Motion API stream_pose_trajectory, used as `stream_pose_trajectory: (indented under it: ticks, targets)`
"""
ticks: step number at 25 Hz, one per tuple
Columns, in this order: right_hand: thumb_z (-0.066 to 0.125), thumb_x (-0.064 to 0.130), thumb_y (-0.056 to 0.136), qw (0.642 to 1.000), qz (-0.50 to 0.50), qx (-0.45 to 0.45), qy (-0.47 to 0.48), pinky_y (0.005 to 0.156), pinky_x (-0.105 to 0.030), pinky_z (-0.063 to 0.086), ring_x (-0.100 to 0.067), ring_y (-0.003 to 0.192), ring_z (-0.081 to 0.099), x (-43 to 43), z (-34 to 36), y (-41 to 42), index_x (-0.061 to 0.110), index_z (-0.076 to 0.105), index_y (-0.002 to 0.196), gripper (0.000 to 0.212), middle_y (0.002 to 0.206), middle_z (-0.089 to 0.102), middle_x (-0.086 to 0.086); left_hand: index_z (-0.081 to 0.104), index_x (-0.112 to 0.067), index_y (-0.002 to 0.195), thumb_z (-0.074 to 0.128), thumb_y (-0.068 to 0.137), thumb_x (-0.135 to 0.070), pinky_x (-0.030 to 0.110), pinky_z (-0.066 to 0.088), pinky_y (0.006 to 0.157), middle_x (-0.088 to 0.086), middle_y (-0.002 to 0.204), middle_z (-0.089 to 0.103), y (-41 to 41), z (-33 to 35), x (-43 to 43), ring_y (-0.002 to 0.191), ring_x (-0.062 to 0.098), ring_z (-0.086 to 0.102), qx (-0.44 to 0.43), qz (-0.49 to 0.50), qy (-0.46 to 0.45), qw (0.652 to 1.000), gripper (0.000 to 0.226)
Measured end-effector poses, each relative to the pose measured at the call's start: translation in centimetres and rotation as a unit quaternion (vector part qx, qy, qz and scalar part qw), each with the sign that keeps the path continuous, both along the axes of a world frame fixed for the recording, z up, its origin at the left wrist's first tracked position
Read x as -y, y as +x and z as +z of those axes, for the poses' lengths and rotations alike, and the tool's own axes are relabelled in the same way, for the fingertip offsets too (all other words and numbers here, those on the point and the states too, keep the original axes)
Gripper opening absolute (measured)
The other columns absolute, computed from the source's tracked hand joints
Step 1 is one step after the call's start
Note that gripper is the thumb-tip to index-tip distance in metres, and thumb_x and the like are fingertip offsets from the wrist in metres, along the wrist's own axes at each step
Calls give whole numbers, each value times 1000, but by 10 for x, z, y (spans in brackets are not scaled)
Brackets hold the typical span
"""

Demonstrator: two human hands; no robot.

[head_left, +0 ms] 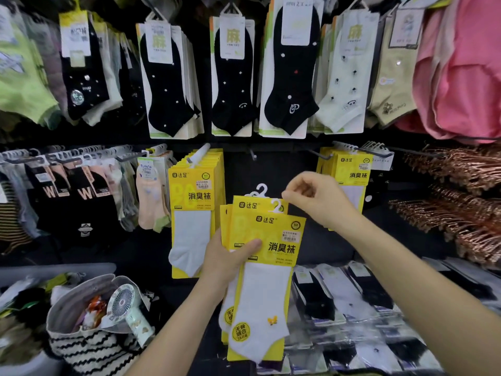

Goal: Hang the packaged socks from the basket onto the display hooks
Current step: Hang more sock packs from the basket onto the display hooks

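Display wall (292,164), centre of frame: yellow-carded hung packs at left (195,185) and right (349,170) flank an empty display hook (253,154). The stack of packaged socks (271,294), long axis upright, lies directly below that hook, its white plastic hangers (262,189) uppermost. Left hand (227,256): grip clasped round the stack's left edge, thumb across the front card. Right hand (311,196), nearer the hook: fingers curled at the stack's top right corner; whether they pinch a pack cannot be told. Lower left: striped tote bag (81,346) containing a handheld fan (123,299).
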State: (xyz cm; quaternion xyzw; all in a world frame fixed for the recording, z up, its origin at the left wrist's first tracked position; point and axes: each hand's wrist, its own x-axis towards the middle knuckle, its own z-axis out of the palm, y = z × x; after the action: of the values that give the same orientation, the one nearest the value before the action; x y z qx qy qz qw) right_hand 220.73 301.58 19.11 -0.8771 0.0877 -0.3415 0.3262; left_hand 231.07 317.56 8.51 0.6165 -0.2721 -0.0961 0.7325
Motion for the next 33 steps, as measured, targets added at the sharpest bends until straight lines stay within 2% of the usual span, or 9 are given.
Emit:
stream_pose_trajectory:
  ticks: [5,11,15,18,20,22,25,29,33]
  targets:
    - [71,28,79,985,-16,-69,-156,62,-19,40,-1,66,51,-3,1,2,30,64,71,11,71,55,13,60,-29,98,81,65,-25,21,55,65,-8,97,71,-1,-13,7,85,8,69,13,8,18,1000,40]
    - [64,25,86,984,-18,-96,-146,62,-25,48,-4,68,57,1,-6,4,26,59,73,14,69,63,10,61,-32,93,79,51,-42,19,54,63,-14,88,72,-3,-17,12,81,4,69,16,5,14,1000,47]
    - [63,19,87,981,-13,-118,-156,61,-21,42,-3,63,59,3,-3,3,22,59,70,17,63,62,11,60,-34,91,78,53,-42,15,52,60,-21,84,71,-4,-20,14,79,0,68,17,0,10,1000,43]
    - [62,18,87,979,-15,-121,-164,63,-23,45,0,63,57,3,-2,3,23,58,70,19,63,61,11,61,-34,92,78,53,-41,14,52,59,-23,85,71,-5,-21,14,79,0,69,13,-10,0,1000,43]
    - [64,21,86,984,-20,-97,-148,61,-18,42,0,61,56,3,-3,4,23,61,73,13,63,60,13,61,-33,94,78,52,-42,20,55,63,-16,88,73,-4,-20,14,81,4,70,4,-9,-9,1000,46]
    - [68,29,82,994,-35,-55,-88,59,-17,41,-1,62,53,4,-8,2,24,61,78,10,66,59,12,61,-32,96,78,52,-41,23,56,64,-13,89,73,-3,-18,13,82,7,70,-5,-7,-20,1000,48]
    - [70,39,78,997,-41,-60,-3,66,-26,49,-8,72,57,6,-23,-1,25,59,83,19,77,61,9,59,-33,98,77,56,-37,17,54,57,-19,87,73,0,-11,10,80,4,70,-4,-10,-44,999,46]
    - [66,29,85,996,5,-77,39,79,-46,54,-23,83,68,-1,-30,2,26,62,77,9,81,72,0,59,-32,102,69,62,-44,23,56,69,-11,97,71,2,-4,4,90,8,68,1,3,-47,999,43]
    - [61,19,89,999,7,-40,35,74,-41,52,-28,79,64,2,-18,11,34,61,74,21,82,70,-7,60,-25,106,66,65,-46,37,55,83,-1,106,70,10,7,-12,98,18,67,-11,36,-61,997,46]
